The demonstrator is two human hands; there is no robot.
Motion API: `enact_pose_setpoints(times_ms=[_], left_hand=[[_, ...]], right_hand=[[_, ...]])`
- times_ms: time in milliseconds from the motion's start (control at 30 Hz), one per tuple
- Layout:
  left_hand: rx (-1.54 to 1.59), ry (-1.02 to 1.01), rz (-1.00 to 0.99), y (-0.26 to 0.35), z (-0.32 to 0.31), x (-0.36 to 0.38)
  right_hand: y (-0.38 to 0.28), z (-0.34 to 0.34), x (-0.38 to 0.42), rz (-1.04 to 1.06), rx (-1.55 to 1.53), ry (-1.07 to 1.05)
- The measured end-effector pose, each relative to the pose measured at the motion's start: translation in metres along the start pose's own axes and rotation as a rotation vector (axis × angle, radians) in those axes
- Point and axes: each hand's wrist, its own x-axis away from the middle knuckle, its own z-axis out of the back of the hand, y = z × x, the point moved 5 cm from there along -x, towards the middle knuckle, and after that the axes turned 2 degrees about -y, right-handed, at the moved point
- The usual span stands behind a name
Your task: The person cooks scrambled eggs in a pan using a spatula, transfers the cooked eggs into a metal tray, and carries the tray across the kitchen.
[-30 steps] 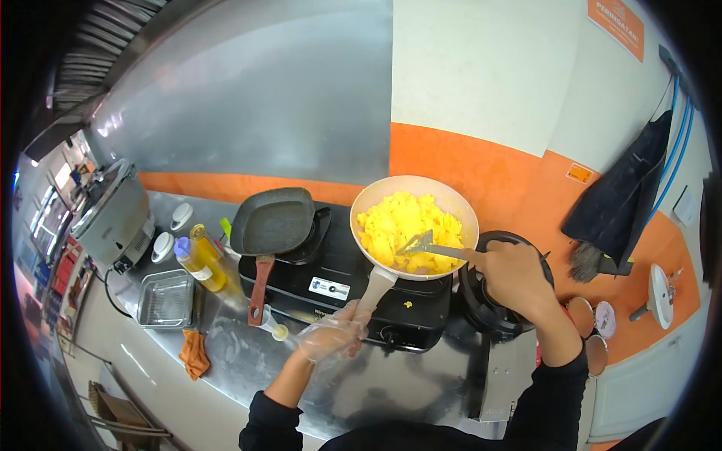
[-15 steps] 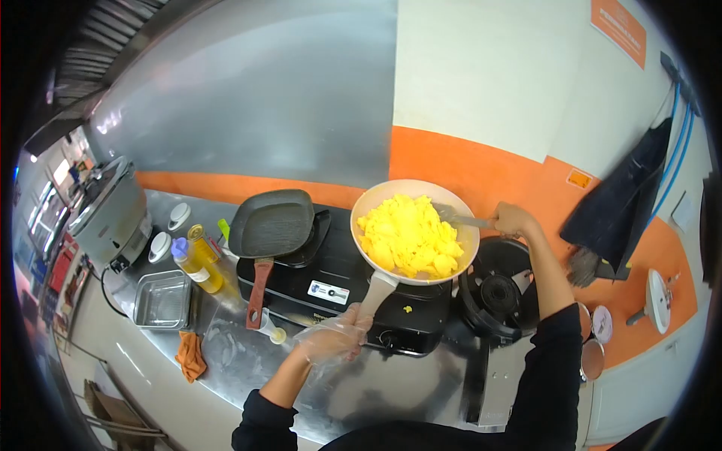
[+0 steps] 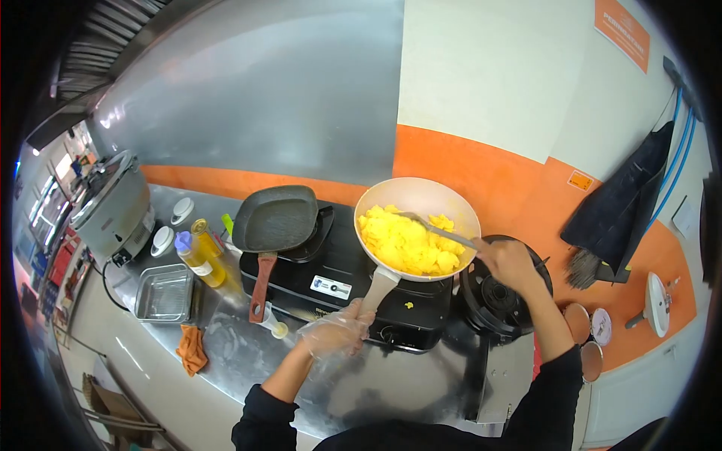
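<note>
My left hand (image 3: 336, 331), in a clear plastic glove, is closed round the pale handle of a cream-coloured frying pan (image 3: 451, 197). A heap of yellow scrambled eggs (image 3: 406, 244) covers much of the pan's floor. My right hand (image 3: 508, 263) grips a grey spatula (image 3: 444, 232) at the pan's right rim; its blade is partly sunk in the eggs. The pan sits over the right side of a black gas stove (image 3: 353, 263), and a small yellow bit of egg lies on the stove top.
A square grill pan (image 3: 277, 218) occupies the left burner. Further left are yellow bottles (image 3: 201, 263), a clear plastic container (image 3: 163, 293), an orange cloth (image 3: 191, 350) and a large cooker (image 3: 116, 210). Another round burner (image 3: 500, 289) stands to the right, below a hanging dark apron (image 3: 620, 203).
My right hand has come down and toward me, and the spatula blade has swept left into the eggs. The eggs have shifted toward the pan's near side. My left hand stays on the handle.
</note>
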Motion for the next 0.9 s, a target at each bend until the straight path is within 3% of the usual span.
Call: enact_pose_setpoints(times_ms=[67, 167, 333, 400, 467, 500, 533, 567, 667, 733, 833, 900], left_hand=[[0.023, -0.016, 0.009, -0.007, 0.004, -0.003], [0.343, -0.254, -0.086, -0.002, -0.002, 0.004], [0.584, -0.271, -0.002, -0.004, -0.005, -0.003], [0.660, -0.320, 0.019, -0.006, -0.008, -0.002], [0.727, -0.397, 0.000, -0.006, -0.017, -0.003], [0.731, -0.393, -0.006, -0.007, -0.023, -0.003], [0.754, -0.393, 0.019, -0.009, -0.030, -0.001], [0.779, -0.386, 0.042, -0.011, -0.036, 0.000], [1.045, -0.549, 0.172, -0.024, -0.042, -0.017], [0.842, -0.508, 0.043, -0.018, -0.041, -0.020], [0.605, -0.361, -0.038, -0.021, -0.045, -0.031], [0.628, -0.272, -0.045, -0.027, -0.043, -0.037]], right_hand=[[-0.023, -0.002, 0.026, -0.016, 0.160, 0.040], [-0.042, 0.009, 0.058, -0.022, 0.178, 0.102], [-0.049, 0.048, 0.081, -0.184, 0.113, 0.292], [-0.054, 0.048, 0.090, -0.495, -0.299, 0.473], [-0.059, -0.008, 0.101, -0.733, -0.722, 0.653], [-0.069, -0.022, 0.094, -0.817, -0.886, 0.506], [-0.092, -0.043, 0.091, -1.061, -1.381, 0.372], [-0.113, -0.067, 0.082, -1.071, -1.745, 0.342], [-0.159, -0.093, 0.054, -0.982, -1.931, 0.339], [-0.173, -0.111, 0.033, -0.875, -1.888, 0.482], [-0.195, -0.103, 0.011, -0.771, -2.200, 0.391], [-0.207, -0.097, -0.008, -0.720, -2.274, 0.366]])
